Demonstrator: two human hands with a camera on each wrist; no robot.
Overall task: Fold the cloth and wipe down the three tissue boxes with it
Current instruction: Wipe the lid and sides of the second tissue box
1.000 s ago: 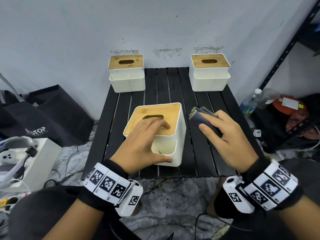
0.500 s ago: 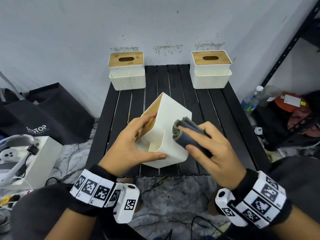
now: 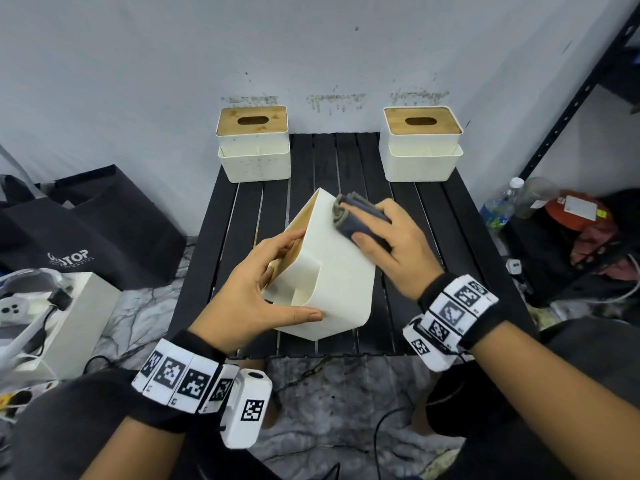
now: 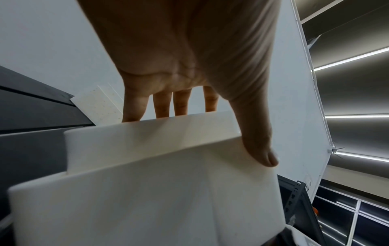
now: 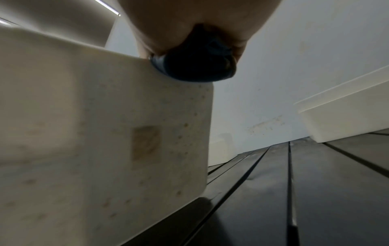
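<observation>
You tipped the near box (image 3: pixel 332 271) onto its edge on the table (image 3: pixel 433 237) so its white side faced up. Your left hand (image 3: pixel 256 289) clamped it steady while your right hand (image 3: pixel 391 244) gripped the folded cloth (image 3: pixel 353 216) against that side, to wipe

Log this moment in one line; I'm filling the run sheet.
left hand grips tilted tissue box | right hand presses folded cloth on it

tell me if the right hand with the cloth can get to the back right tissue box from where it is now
Probably yes: the right hand presses the cloth on the tilted box, and only bare table slats lie between it and the back right box.
</observation>
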